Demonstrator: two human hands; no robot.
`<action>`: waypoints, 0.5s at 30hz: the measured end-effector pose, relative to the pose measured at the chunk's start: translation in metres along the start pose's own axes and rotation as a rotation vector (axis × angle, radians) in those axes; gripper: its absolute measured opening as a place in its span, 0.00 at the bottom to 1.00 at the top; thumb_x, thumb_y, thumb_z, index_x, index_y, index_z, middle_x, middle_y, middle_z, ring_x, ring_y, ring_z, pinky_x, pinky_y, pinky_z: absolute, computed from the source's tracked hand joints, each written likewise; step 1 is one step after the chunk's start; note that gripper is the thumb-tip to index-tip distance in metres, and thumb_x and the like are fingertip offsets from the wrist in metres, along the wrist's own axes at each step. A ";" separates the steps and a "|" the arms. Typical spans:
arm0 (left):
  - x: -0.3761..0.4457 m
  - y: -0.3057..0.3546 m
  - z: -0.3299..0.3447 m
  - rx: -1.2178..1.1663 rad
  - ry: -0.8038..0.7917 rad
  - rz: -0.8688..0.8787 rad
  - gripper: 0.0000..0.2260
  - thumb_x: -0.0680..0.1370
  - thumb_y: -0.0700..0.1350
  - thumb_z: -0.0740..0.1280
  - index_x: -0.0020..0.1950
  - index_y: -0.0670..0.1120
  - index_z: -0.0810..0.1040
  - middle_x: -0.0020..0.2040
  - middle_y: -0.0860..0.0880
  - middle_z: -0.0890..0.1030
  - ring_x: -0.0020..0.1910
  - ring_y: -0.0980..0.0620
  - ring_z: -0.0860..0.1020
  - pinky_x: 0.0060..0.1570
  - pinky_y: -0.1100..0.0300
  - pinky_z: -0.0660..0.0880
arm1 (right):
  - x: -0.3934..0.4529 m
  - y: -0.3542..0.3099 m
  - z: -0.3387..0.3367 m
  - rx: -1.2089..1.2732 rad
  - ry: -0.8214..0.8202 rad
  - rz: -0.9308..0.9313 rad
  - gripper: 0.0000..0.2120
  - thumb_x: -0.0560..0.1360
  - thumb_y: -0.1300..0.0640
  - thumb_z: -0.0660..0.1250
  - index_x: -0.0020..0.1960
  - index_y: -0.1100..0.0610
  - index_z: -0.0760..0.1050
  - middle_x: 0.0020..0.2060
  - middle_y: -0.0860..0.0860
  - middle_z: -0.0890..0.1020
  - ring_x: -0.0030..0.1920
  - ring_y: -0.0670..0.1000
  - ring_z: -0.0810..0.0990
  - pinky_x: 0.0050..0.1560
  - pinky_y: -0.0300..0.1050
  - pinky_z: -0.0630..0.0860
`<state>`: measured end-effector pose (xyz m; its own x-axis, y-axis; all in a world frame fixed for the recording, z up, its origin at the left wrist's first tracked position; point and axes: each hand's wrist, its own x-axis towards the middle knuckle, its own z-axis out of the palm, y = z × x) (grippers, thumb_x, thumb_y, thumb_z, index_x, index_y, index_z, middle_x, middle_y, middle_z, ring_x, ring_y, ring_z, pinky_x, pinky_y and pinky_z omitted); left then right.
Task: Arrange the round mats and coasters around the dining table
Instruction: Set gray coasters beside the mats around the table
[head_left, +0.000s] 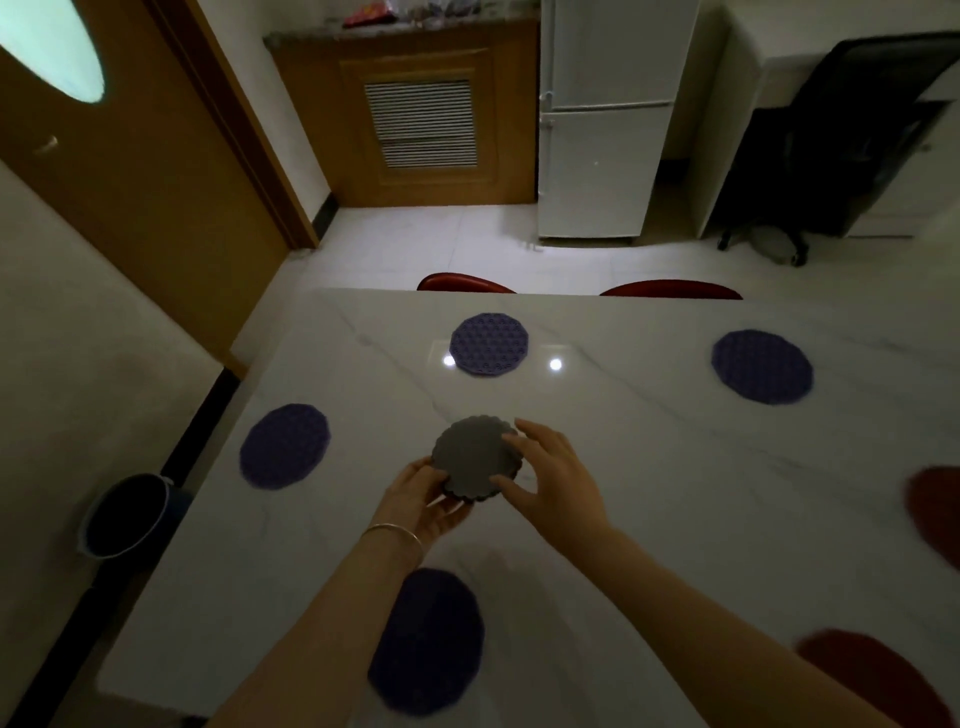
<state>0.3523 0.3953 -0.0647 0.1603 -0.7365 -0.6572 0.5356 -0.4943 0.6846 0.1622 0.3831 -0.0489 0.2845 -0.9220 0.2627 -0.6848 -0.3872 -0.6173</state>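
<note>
Grey scalloped coaster stack (477, 457), held above the middle of the white marble tabletop (649, 467). Left hand (423, 501) grips the stack's near-left edge, fingers curled beneath it; right hand (550, 478) rests spread, relaxed fingers on the stack's right rim. Four purple round mats lie flat and well apart: far centre (488, 343), far right (761, 366), left edge (284, 446), near edge (427, 640). Two red mats (935, 512) lie at the right margin.
</note>
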 end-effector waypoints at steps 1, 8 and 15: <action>-0.005 0.002 0.002 0.015 -0.033 0.004 0.13 0.73 0.36 0.66 0.57 0.41 0.77 0.50 0.37 0.82 0.41 0.41 0.85 0.37 0.50 0.80 | -0.003 -0.003 -0.004 -0.010 -0.010 0.013 0.27 0.71 0.44 0.70 0.66 0.52 0.69 0.66 0.53 0.72 0.65 0.52 0.69 0.59 0.46 0.73; -0.066 -0.003 0.004 0.092 -0.293 -0.036 0.14 0.73 0.37 0.66 0.59 0.42 0.76 0.53 0.37 0.80 0.42 0.41 0.84 0.39 0.50 0.80 | -0.068 -0.050 -0.048 -0.037 0.051 0.094 0.34 0.66 0.41 0.73 0.67 0.51 0.68 0.65 0.50 0.70 0.62 0.48 0.70 0.61 0.42 0.71; -0.129 -0.036 -0.014 0.114 -0.443 -0.110 0.11 0.75 0.34 0.63 0.56 0.40 0.77 0.52 0.36 0.80 0.45 0.39 0.83 0.38 0.51 0.81 | -0.149 -0.099 -0.063 -0.132 0.175 0.177 0.36 0.64 0.47 0.77 0.66 0.56 0.69 0.64 0.54 0.74 0.61 0.52 0.72 0.59 0.39 0.67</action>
<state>0.3239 0.5142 -0.0088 -0.2751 -0.7909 -0.5467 0.4315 -0.6097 0.6649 0.1454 0.5588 0.0201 0.0403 -0.9558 0.2911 -0.7980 -0.2061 -0.5663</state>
